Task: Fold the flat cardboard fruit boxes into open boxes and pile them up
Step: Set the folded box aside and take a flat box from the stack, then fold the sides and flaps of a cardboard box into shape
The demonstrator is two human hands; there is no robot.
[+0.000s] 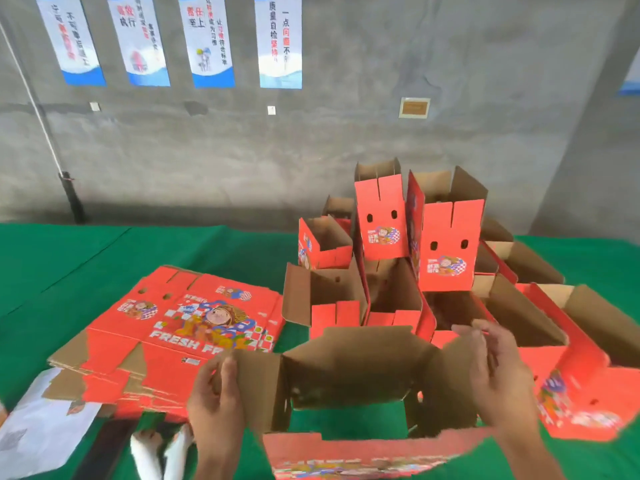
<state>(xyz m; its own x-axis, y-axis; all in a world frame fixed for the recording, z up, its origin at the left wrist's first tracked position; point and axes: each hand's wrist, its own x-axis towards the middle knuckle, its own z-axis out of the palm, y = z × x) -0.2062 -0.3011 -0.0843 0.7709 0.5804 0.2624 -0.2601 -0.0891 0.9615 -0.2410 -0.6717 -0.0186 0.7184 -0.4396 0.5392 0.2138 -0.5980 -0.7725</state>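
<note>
A half-folded red cardboard fruit box (349, 368) stands in front of me, brown inside showing, its bottom still open to the green cloth. My left hand (216, 396) grips the box's left side panel, thumb inside. My right hand (498, 368) holds the right side panel, fingers loosely curled over its top edge. A stack of flat red boxes (180, 327) printed "FRESH FRUIT" lies to the left. Several folded open boxes (415, 258) are piled behind and to the right.
The table has a green cloth (104, 258). White paper (38, 431) lies at the near left edge. Another open red box (585, 368) lies at the right. A grey concrete wall with posters (211, 39) rises behind the table.
</note>
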